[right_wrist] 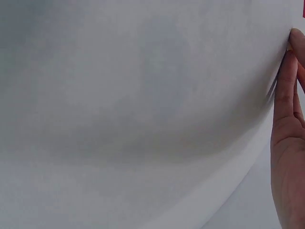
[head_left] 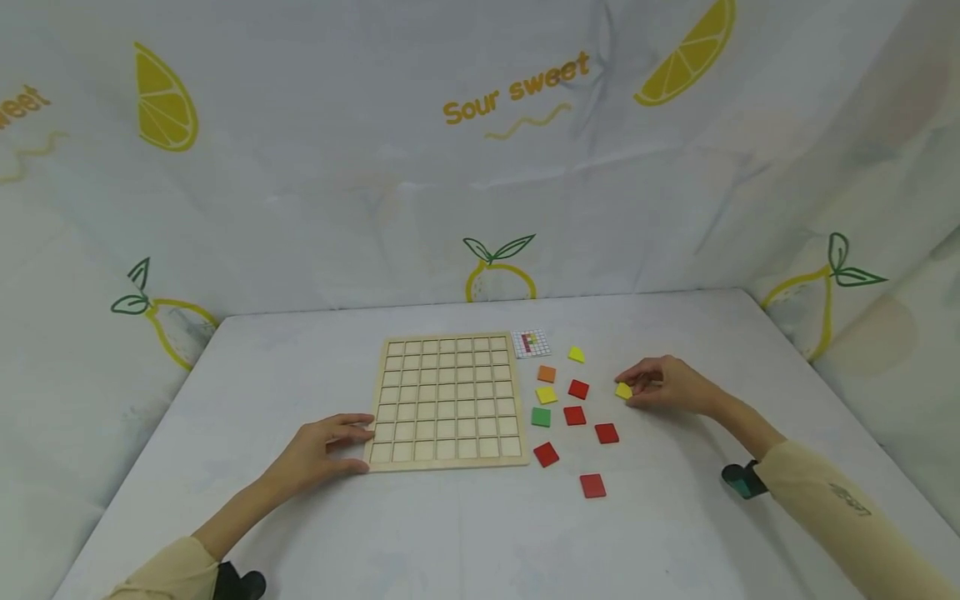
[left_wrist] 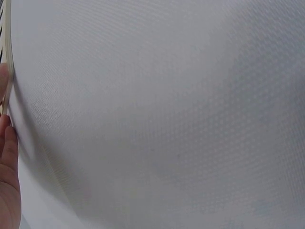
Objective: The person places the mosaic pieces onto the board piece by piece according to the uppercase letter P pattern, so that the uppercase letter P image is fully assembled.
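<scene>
1. Lettering [head_left: 516,92] on the backdrop [head_left: 337,183] reads "Sour sweet"; another word, cut off at far left, ends in "eet".
2. Right hand [head_left: 671,385]: its grip is nearly closed, pinching a yellow tile [head_left: 623,390] right of the loose red tiles [head_left: 592,486]; fingers partly cover the tile, so its pointing cannot be told.
3. Left hand [head_left: 315,450]: its grip is spread, fingertips touching the left edge of the grid board [head_left: 446,465], which lies flat on the counter [head_left: 420,533], sides running away from the person.
4. Only the head view shows the small patterned card [head_left: 542,348].
</scene>
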Demonstrator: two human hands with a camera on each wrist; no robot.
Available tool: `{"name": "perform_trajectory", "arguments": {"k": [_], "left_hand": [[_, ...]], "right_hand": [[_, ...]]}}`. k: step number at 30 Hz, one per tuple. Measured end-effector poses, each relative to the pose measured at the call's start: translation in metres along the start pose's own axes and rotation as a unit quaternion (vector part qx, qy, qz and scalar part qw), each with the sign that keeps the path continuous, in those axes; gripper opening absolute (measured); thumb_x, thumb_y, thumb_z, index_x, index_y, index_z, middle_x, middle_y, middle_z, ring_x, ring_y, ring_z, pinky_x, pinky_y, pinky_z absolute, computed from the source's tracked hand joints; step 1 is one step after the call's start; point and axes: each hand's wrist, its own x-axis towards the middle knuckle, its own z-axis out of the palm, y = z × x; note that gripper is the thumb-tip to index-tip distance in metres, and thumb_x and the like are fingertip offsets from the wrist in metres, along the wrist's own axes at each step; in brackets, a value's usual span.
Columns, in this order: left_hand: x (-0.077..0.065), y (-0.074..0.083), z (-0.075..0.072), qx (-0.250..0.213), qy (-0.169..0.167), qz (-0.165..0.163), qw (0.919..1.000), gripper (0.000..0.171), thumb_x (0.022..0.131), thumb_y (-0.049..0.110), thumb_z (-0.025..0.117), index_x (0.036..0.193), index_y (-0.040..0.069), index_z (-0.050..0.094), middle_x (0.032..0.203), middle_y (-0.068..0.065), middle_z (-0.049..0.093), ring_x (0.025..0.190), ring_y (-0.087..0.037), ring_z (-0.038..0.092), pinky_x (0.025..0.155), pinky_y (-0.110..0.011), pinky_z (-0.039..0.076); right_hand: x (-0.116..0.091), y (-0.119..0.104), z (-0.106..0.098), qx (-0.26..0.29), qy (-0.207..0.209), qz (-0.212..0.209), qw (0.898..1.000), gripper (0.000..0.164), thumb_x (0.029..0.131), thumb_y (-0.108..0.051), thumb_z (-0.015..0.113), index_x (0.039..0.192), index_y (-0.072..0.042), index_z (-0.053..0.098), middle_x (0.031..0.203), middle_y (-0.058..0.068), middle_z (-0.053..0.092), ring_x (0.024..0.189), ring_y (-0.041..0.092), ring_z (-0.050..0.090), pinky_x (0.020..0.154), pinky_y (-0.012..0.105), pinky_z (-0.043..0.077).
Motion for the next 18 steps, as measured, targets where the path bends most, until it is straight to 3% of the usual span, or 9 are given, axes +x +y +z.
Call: {"name": "perform_trajectory", "arguments": {"k": [9,18], "left_hand": [[0.0,0.0,0.0,0.013,0.0,0.0,0.9999,0.043,0.07,0.017,0.084,0.109,0.002,0.071,0.126,-0.012,0.062,0.115,-0.034,0.058,0.09,-0.035,0.053],[0.0,0.002,-0.001,0.037,-0.007,-0.003,0.9993,0.046,0.07,0.018,0.084,0.111,0.0,0.071,0.127,-0.012,0.062,0.114,-0.033,0.059,0.09,-0.037,0.053]], "right_hand": [[-0.002,-0.006,0.002,-0.004,0.031,-0.012,0.999,0.034,0.078,-0.007,0.079,0.109,0.004,0.068,0.097,0.01,0.069,0.076,0.012,0.06,0.072,0.016,0.054],[0.023,-0.041,0.005,0.066,0.007,0.029,0.997,0.04,0.086,-0.013,0.074,0.121,0.004,0.063,0.111,0.015,0.067,0.092,0.023,0.061,0.077,0.017,0.054]]}}
